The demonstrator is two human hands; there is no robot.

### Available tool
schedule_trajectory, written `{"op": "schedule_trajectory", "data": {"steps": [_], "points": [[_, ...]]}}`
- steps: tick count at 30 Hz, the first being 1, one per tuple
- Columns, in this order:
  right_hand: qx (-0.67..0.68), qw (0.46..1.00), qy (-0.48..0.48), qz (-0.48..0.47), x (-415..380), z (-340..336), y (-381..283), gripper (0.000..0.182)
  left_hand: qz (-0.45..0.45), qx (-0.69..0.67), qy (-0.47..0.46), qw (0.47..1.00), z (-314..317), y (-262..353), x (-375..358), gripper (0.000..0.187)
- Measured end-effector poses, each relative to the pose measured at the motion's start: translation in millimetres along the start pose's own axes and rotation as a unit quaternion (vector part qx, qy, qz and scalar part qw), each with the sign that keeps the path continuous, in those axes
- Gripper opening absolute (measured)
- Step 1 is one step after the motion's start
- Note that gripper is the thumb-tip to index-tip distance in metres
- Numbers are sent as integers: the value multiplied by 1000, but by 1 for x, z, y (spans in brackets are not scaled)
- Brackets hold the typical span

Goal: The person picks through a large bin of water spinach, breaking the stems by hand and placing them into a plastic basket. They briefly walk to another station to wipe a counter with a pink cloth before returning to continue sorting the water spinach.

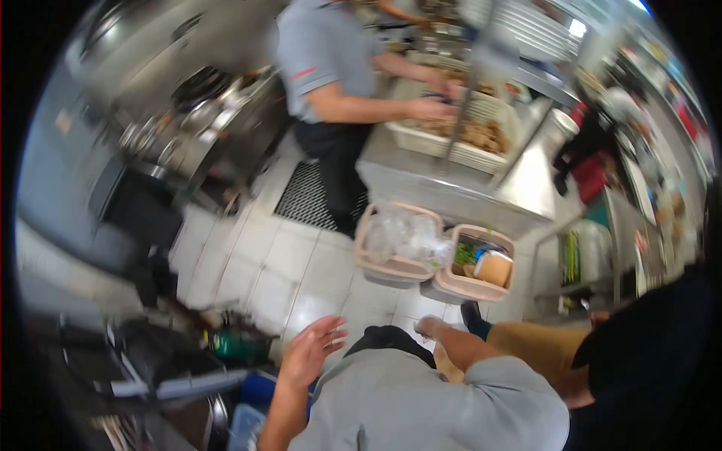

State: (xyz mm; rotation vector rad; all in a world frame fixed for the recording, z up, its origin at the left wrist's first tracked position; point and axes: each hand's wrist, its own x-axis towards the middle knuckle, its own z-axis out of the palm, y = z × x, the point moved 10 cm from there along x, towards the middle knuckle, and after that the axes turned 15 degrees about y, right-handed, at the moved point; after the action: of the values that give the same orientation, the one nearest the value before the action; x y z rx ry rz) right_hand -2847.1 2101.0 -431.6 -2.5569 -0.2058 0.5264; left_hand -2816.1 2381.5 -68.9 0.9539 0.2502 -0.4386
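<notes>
My left hand (312, 350) is raised over the floor at the lower left, its fingers spread and nothing in them. My right hand (430, 328) is low in front of my body, at the end of the bent forearm; it looks pale and smeared, and I cannot tell what its fingers do. A tan, flat-looking thing (449, 366) shows just below that forearm. Nearest to the right hand is a pink bin (442, 283) holding green leaves and a tan-and-white container. Beside it stands another pink bin (365, 259) filled with clear plastic bags.
A co-worker (331, 60) in a grey shirt works over a white basket (421, 141) of brown food pieces on a steel counter (421, 184). Another person in a black top (650, 361) stands close on my right. A black floor mat (304, 197) lies by the counter.
</notes>
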Motion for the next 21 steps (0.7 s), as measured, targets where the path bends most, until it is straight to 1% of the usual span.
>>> {"op": "schedule_trajectory", "data": {"steps": [1, 2, 3, 4, 5, 6, 7, 8, 9, 10, 11, 12, 13, 14, 15, 16, 17, 18, 19, 20, 21], "points": [[-2, 995, -63, 84, 0, 16, 8, 40, 31, -44, -96, 994, 42, 34, -21, 54], [-16, 978, -125, 164, -3, 34, 13, 37, 68, -39, -183, 980, 79, 65, -48, 58], [-5, 978, -132, 164, -5, 33, -7, 38, 122, -29, -241, 962, 103, 92, -77, 65], [4, 976, -136, 167, -8, 24, -24, 40, 146, -7, -271, 951, 133, 124, -112, 75], [76, 973, -130, 175, -5, 35, -32, 38, 171, -15, -432, 886, 158, 145, -146, 75], [60, 974, -152, 156, 2, 46, -37, 38, 306, -126, -473, 817, 169, 162, -173, 69], [1, 991, -131, 20, 20, 48, -54, 36, 320, -123, -456, 821, 180, 160, -180, 69], [-53, 987, -103, -112, 27, 50, -71, 35, 371, -159, -424, 811, 186, 167, -191, 68], [-81, 967, -81, -225, 29, 50, -87, 21, 418, -195, -394, 795, 192, 172, -202, 67], [-84, 967, -84, -226, 31, 40, -107, 21, 459, -231, -368, 775, 193, 177, -213, 66], [-45, 986, -103, -120, 40, 31, -114, 22, 495, -267, -345, 751, 186, 183, -221, 66], [-3, 993, -120, -9, 37, 25, -114, 23, 492, -271, -348, 751, 178, 181, -223, 66], [103, 990, -93, 34, 51, 59, -76, 41, 474, -219, -363, 772, 172, 176, -221, 57], [34, 989, -127, -68, 57, 69, -79, 45, 460, -157, -385, 785, 169, 176, -222, 48], [14, 989, -145, -8, 65, 84, -60, 49, 444, -199, -347, 802, 160, 191, -227, 42], [-109, 971, -99, -190, 74, 93, -73, 49, 452, -185, -365, 793, 156, 194, -233, 42], [-110, 980, -149, -70, 61, 59, -108, 38, 486, -176, -339, 786, 147, 198, -232, 41], [-267, 908, -106, -306, 68, 110, -95, 26, 513, -171, -317, 779, 141, 199, -231, 40], [-266, 881, -103, -378, 62, 111, -105, 24, 505, -169, -344, 773, 140, 197, -234, 40], [-326, 860, -157, -359, 65, 111, -117, 26, 481, -75, -350, 800, 148, 187, -229, 40], [-248, 936, -141, -205, 75, 81, -122, 19, 455, 19, -346, 820, 154, 171, -222, 42]]}}
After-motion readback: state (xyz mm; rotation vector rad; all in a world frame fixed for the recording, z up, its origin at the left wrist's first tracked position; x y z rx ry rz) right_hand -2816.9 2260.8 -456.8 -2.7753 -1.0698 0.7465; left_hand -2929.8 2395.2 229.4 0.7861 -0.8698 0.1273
